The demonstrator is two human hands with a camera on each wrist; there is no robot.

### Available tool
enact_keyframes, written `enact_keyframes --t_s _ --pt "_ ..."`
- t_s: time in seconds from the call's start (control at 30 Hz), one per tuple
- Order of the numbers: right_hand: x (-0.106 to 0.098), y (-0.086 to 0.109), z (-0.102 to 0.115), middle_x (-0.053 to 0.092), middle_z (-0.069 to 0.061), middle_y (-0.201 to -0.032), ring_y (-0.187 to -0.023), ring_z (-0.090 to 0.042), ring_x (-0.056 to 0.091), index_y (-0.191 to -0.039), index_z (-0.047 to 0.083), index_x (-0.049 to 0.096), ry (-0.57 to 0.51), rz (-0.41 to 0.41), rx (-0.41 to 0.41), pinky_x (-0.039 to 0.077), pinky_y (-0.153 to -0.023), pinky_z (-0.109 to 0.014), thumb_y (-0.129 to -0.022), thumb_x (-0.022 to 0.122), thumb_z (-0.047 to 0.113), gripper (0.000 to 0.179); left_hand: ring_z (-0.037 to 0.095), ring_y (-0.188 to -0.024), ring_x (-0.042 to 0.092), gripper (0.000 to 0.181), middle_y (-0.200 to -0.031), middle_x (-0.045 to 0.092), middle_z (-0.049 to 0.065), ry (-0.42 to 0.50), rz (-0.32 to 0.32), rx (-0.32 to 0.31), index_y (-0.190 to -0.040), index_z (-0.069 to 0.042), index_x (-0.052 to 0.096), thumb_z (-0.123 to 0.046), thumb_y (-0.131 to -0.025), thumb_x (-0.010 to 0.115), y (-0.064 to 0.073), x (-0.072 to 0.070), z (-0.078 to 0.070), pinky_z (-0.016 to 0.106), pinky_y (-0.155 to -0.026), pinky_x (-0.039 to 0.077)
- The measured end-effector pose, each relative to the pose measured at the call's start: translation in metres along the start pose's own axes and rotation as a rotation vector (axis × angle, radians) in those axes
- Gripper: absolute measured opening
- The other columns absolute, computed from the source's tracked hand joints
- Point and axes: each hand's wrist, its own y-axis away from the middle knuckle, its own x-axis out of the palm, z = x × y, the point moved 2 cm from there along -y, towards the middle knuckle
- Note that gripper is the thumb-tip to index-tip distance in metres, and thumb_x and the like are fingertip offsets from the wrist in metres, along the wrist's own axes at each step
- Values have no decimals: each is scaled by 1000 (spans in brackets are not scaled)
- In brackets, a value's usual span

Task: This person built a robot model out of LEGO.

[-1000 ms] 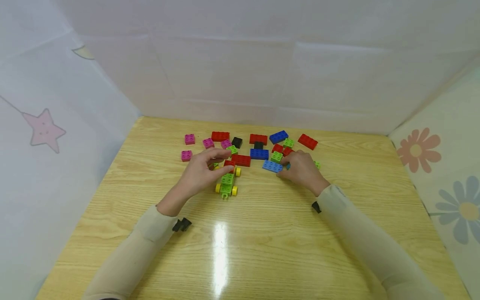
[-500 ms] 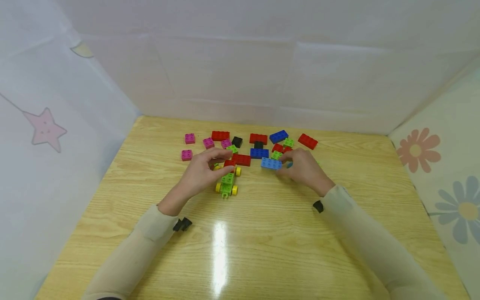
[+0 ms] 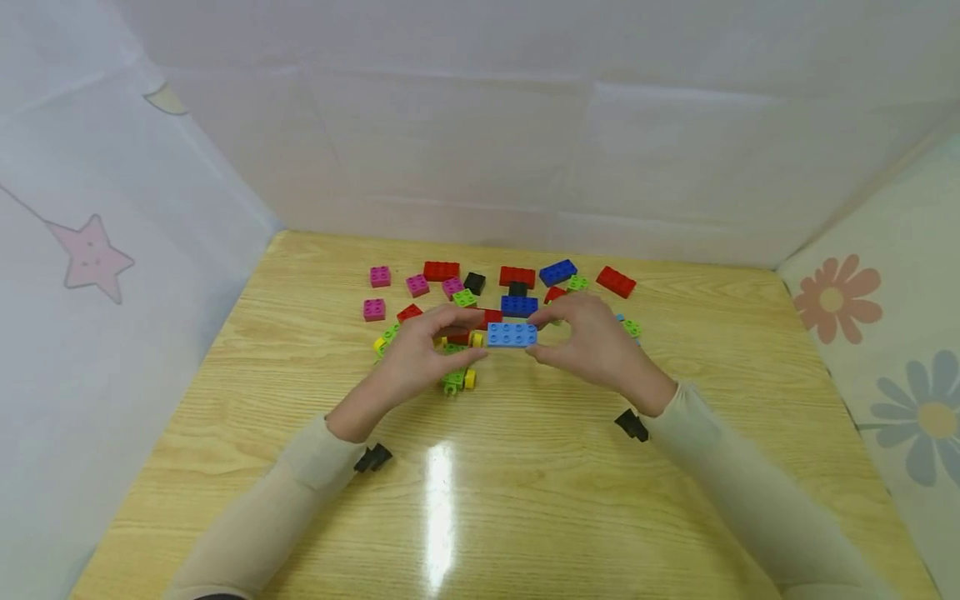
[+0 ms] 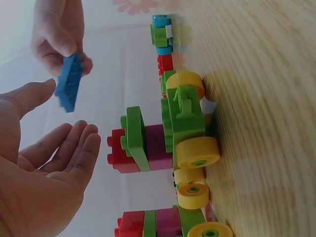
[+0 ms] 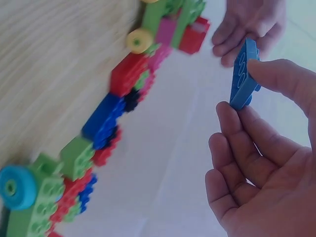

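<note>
Leftward from the right-hand cluster, the light blue brick [image 3: 512, 334] has been carried to the space between the hands, and the left hand [image 3: 422, 346] has been shifted slightly right.

At far left, 4 pink bricks [image 3: 380, 276] are spread on the table [image 3: 555, 500]. Near them, a yellow-wheeled vehicle [image 3: 386, 340] is partly covered by the left hand. That hand's thumb and fingers are held apart near the brick's left end; in the left wrist view, nothing is gripped by them. Beneath it, much of the green car [image 3: 454, 377] is blocked from the head camera, but from the left wrist its stacked side is shown: magenta, green and red pieces above yellow wheels [image 4: 197, 153].

In the middle, the light blue brick is held above the table, studs up, its hollow underside revealed only at the right wrist. Behind it lie a dark blue brick [image 3: 519, 307] and a red brick [image 3: 491, 317] (partly screened by the left hand).

To the right, the brick's right end is pinched between thumb and fingers of the right hand [image 3: 592, 343]. By that hand, a green piece [image 3: 632, 327] is partly hidden; its turquoise wheel [image 5: 19, 187] is seen plainly from the right wrist.
</note>
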Motion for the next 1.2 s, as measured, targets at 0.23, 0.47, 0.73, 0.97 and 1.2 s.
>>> enact_keyframes --t_s 0.23,0.47,0.73,0.97,1.2 --pt "1 9 20 81 -2 -126 -126 -30 68 -131 17 82 -16 -20 -69 55 -113 -59 -96 90 32 39 32 -125 77 48 -135 76 4 5 13 61 -144 -15 74 -24 -99 88 3 5 -8 57 -106 64" --pt "3 13 25 80 0 -127 -124 -28 69 -130 18 82 -14 -37 -93 58 -109 -57 -96 90 34 39 27 -114 77 44 -128 79 3 -2 2 82 -140 -16 76 -25 -99 89 5 6 -11 56 -101 65" --pt "4 14 23 80 -1 -128 -121 -27 70 -133 17 81 -52 -39 -110 59 -107 -56 -96 91 35 42 26 -113 75 39 -126 79 3 19 -5 66 -136 -16 78 -25 -100 87 6 7 -12 56 -99 64" --pt "-16 2 -17 76 -4 -142 -135 -31 69 -140 20 76 -213 -69 46 54 -118 -63 -101 86 40 45 23 -107 75 37 -122 81 3 -7 -32 44 -134 -16 79 -27 -99 88 6 4 -10 47 -91 62" --pt "-29 -10 -63 73 -11 -147 -139 -39 65 -143 17 74 -199 -116 153 54 -116 -65 -104 82 42 47 24 -108 75 38 -123 81 3 -14 -35 32 -133 -17 79 -28 -98 89 5 5 -12 47 -91 62"
